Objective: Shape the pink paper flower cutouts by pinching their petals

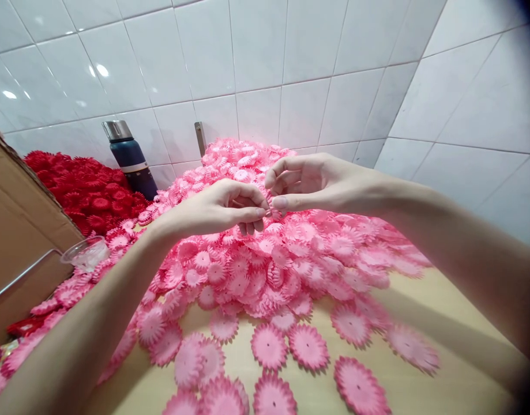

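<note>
My left hand (236, 208) is closed in a pinch, thumb and index finger meeting in front of the pink pile. A small pink bit shows at its fingertips, but I cannot make out what it is against the similar colour behind. Just to the right, my right hand (310, 183) has its fingers loosely curled and its thumb apart, with no held thing visible between them. Below both hands spreads a heap of pink scalloped flower discs (247, 282), darker at their toothed edges. Single discs, such as one pink disc (308, 347) with a small centre hole, lie flat nearer me.
A heap of red flower discs (98, 199) sits at the back left beside a dark blue bottle (134, 158). A cardboard box (25, 225) and a clear plastic cup (86, 253) stand at left. White tiled walls (265, 52) close off the back and right of the wooden table (429, 323).
</note>
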Demonstrator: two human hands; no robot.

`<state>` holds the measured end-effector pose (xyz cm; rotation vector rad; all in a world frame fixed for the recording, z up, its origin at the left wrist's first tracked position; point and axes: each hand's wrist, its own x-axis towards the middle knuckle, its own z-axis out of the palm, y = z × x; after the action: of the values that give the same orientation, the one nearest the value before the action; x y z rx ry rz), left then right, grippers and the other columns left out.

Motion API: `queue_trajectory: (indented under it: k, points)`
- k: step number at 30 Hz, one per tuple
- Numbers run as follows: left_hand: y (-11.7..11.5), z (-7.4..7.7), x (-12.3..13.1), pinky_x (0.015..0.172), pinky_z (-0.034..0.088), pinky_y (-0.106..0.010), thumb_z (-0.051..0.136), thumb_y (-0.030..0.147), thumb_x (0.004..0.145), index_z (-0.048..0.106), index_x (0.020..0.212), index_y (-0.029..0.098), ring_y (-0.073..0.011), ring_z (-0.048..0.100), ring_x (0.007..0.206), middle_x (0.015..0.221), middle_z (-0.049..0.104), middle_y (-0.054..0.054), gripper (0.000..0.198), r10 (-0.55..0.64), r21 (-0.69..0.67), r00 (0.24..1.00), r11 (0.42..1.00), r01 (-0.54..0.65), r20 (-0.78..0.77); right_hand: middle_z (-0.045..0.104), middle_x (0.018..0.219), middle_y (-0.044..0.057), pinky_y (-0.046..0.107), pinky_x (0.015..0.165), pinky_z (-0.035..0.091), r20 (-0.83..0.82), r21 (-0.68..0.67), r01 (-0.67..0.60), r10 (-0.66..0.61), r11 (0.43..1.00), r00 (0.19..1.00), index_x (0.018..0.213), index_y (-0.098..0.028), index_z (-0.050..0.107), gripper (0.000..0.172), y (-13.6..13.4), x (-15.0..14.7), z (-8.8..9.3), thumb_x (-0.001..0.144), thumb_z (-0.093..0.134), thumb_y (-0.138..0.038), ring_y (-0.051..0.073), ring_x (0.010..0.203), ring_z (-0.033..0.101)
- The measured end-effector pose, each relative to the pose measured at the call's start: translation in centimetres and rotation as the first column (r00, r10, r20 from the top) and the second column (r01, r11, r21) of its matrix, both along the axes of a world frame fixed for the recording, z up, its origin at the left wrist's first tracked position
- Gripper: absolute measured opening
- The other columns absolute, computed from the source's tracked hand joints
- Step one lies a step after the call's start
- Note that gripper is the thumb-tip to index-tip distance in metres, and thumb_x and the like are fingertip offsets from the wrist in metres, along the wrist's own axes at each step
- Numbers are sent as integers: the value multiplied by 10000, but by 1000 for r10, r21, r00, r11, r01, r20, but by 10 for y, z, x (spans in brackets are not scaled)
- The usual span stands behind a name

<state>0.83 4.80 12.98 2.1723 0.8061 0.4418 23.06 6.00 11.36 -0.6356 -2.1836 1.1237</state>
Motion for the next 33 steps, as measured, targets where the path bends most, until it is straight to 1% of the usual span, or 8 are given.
queue_trajectory:
  k: [3,5,10,14,19,24,28,33]
  points:
    - [-1,-1,1,669,527,-231,577,242,897,665,855,121,-106,630,690,764,684,-40,155,16,18,1000,1000,-16,-3,710,933,53,327,706,543,61,42,42,-44,998,997,1054,-195,590,350,0,-2,-1,767,764,-296,193,844,683]
    - [-1,-1,2,674,525,-234,566,235,896,659,836,125,-106,624,689,762,682,-37,156,29,30,1000,999,-29,-2,712,938,62,326,696,545,63,60,58,-62,997,996,1055,-191,585,348,0,-2,-2,772,757,-298,199,846,687]
    - [-2,-1,3,657,519,-234,540,186,880,634,802,141,-109,627,678,743,681,-28,130,80,87,997,993,-80,-1,686,866,49,315,669,544,-9,72,97,-97,993,995,977,-182,594,302,1,-4,-3,752,773,-273,192,820,673]
    - [-4,-1,3,639,511,-227,535,183,878,625,786,149,-110,626,674,724,676,-22,133,101,145,995,984,-100,-2,681,859,50,303,658,547,-52,44,89,-86,995,995,940,-165,605,280,0,-5,-1,752,775,-283,177,795,675]
    - [-4,-3,2,634,503,-226,570,308,899,667,828,152,-120,638,698,764,684,-32,197,111,159,994,982,-107,-22,678,925,49,295,705,547,-47,6,-7,7,1000,999,964,-163,615,215,0,-4,-2,809,730,-258,162,842,669]
    - [-2,-5,3,557,460,-207,580,450,898,688,774,136,-107,608,621,664,646,-31,354,117,214,993,970,-116,8,673,934,56,298,714,531,-21,-29,-38,37,999,999,1013,-160,606,209,-2,-5,-1,845,693,-251,158,847,651]
    - [1,-5,1,557,475,-199,586,492,888,709,789,131,-104,616,614,657,662,-39,395,90,186,996,978,-93,23,671,939,65,305,713,535,4,-4,-33,33,999,999,1024,-153,602,225,-5,-6,1,843,694,-249,164,851,649]
    - [4,-5,-1,652,533,-206,604,468,885,698,803,139,-98,634,669,731,683,-36,352,44,60,996,997,-49,76,675,932,65,318,725,542,-14,7,-8,9,1000,1000,1016,-153,595,206,-4,-4,1,866,666,-276,170,861,655]
